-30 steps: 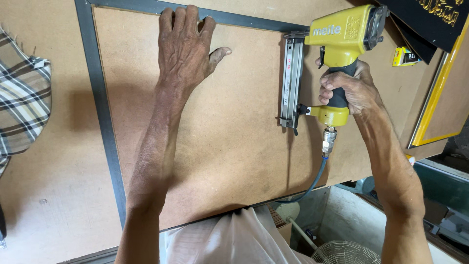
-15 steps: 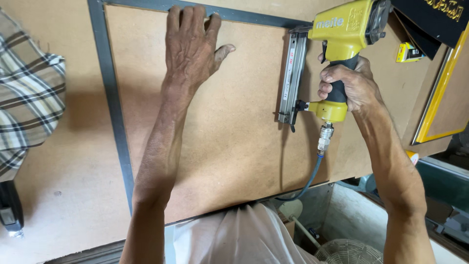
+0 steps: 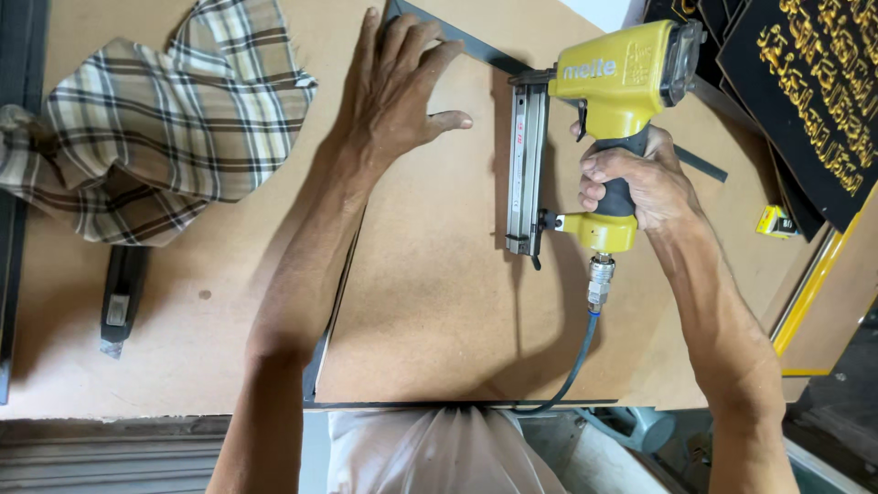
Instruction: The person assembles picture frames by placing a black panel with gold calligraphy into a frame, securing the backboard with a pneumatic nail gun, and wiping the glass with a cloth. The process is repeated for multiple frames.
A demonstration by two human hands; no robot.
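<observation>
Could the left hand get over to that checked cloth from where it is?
Probably yes. The left hand lies flat on the brown backing board, and the checked cloth lies just beside it on the table with nothing between them.

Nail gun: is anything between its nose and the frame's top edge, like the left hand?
Nothing visible. The nail gun, held in the right hand, has its nose at the dark frame along the board's top edge. The left hand lies flat to its left, apart from the magazine.

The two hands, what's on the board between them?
In the head view, only bare brown backing board lies between the left hand and the right hand, apart from the nail gun's magazine.
</observation>
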